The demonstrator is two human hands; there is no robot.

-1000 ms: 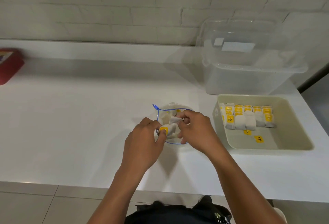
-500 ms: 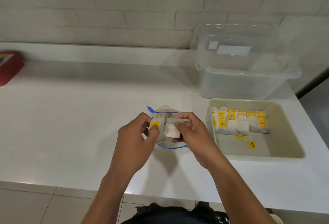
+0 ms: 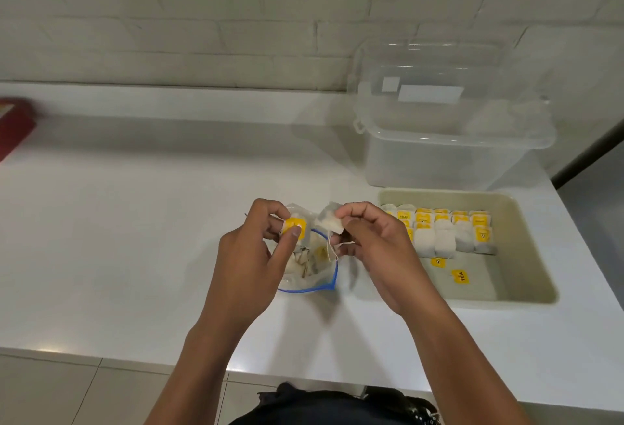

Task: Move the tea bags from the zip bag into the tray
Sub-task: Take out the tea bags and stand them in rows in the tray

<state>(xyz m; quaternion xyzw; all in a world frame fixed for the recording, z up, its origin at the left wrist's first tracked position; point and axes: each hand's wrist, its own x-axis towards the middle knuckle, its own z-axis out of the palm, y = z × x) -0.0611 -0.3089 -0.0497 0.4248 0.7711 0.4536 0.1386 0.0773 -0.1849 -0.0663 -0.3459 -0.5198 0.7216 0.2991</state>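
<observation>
We see both hands raised over the white tabletop [image 3: 135, 238], just above the zip bag [image 3: 312, 272]. Left hand [image 3: 250, 262]: thumb and fingers pinched tight on a yellow tag [image 3: 295, 224], grip narrow, holding the tag and the top of the clear bag behind it. Right hand [image 3: 378, 249]: fingertips pinched on a white tea bag [image 3: 329, 220], grip closed on its upper corner, the bag tilted and lifted clear of the zip bag mouth. A thin string [image 3: 329, 249] hangs down from it toward the bag opening.

The zip bag sits on the tabletop between and below the hands, blue zip edge visible at its right and lower rim, more tea bags crumpled inside; we cannot count them.

The beige tray [image 3: 526, 255] is right of the hands, on the tabletop, apart from the zip bag. Inside it, rows of tea bags [image 3: 445, 235] with yellow tags lie along the far side, and two loose yellow tags [image 3: 460, 276] rest on the bare tray floor in front of them.

Behind the tray stands a clear plastic bin [image 3: 439, 140] against the white brick wall [image 3: 202, 19]. A red object [image 3: 13, 127] shows at the far left edge, blurred.
</observation>
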